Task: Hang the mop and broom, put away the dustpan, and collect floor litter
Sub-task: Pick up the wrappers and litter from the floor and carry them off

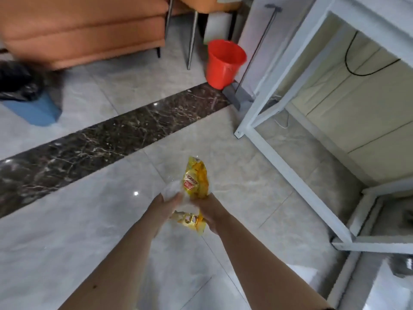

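bucket (224, 63) right of sofa (85, 30)

Open tiled floor (89, 220) spreads from 6 to 9 o'clock, with nothing standing on it. At 3 o'clock the white table frame (290, 175) bars the way; at 1 o'clock a red bucket (223, 63) stands beside a grey dustpan (237, 95). The orange sofa (85, 30) closes 11 o'clock, a blue bin (33, 110) 10 o'clock.
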Available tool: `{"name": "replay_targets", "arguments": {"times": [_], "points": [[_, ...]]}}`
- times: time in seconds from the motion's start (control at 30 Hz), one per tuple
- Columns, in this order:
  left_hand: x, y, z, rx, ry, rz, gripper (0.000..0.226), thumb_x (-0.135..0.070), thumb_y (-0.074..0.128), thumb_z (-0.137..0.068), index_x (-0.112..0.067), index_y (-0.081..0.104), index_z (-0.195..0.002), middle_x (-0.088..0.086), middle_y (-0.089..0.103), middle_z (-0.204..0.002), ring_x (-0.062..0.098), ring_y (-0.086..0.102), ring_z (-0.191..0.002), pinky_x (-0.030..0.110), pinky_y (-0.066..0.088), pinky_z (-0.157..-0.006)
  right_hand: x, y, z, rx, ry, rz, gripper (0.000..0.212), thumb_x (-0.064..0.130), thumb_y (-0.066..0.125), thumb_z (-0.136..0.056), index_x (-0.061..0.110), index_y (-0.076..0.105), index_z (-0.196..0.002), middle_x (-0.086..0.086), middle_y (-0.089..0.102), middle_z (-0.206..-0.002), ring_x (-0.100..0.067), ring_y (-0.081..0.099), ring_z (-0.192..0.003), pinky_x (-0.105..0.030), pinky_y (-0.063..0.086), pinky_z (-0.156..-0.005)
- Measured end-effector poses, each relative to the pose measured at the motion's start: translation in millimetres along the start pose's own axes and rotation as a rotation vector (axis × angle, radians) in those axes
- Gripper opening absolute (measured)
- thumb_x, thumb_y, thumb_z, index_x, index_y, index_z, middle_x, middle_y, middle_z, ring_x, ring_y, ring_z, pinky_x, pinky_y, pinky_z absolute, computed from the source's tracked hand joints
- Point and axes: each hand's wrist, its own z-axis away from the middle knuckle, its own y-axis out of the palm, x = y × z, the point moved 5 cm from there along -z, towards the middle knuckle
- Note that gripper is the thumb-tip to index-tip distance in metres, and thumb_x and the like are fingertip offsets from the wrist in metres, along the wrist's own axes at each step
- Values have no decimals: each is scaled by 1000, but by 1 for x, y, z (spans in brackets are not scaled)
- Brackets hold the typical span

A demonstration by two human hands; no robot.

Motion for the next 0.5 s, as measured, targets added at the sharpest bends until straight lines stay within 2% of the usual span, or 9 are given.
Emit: {"name": "replay_targets", "arguments": {"times": [0.07,0.13,0.2,0.23,0.3,0.4,0.5], "points": [[-12,-60,1,-81,-14,51,80,-52,67,-78,-9,40,-141,-4,52,-133,23,58,-115,37,38,-107,28,59,-6,39,-5,19,39,16,58,-89,4,53,-127,-24,59,-128,-37,57,-119,-53,46,-103],[-28,-108,1,-140,0,104,82,-49,67,-80,-7,34,-143,-9,47,-123,17,56,-105,29,36,-99,54,103,-12,73,-20,26,46,20,60,-89,6,46,-130,-20,57,-130,-34,57,-119,-52,47,-102],[-41,-163,2,-191,21,154,87,-51,68,-76,-5,36,-143,1,51,-137,25,56,-118,37,38,-107,84,157,-20,152,-35,2,44,16,59,-90,11,44,-131,-16,57,-129,-32,58,-118,-50,48,-101],[-46,-183,1,-201,32,173,85,-49,68,-76,-5,38,-142,10,50,-141,31,53,-125,45,38,-110,96,176,-23,191,-48,-10,40,12,58,-91,13,45,-129,-14,58,-127,-32,58,-116,-49,49,-100],[-62,-220,2,-221,64,207,66,-40,65,-86,-6,44,-138,16,54,-137,34,54,-123,51,41,-108,120,214,-31,242,-86,2,35,5,56,-91,15,49,-123,-16,59,-127,-33,58,-117,-49,49,-100],[-83,-275,-5,-300,85,258,45,-25,60,-92,-5,51,-131,18,64,-123,34,63,-111,52,47,-101,150,268,-53,300,-95,30,41,2,55,-91,11,46,-130,-19,57,-131,-36,57,-119,-50,49,-100],[-110,-326,-23,-318,121,281,40,-19,58,-93,-6,52,-131,19,64,-123,35,63,-111,51,49,-99,184,319,-82,319,-95,110,51,11,58,-90,8,39,-136,-19,54,-132,-34,56,-120,-53,47,-102]]}}
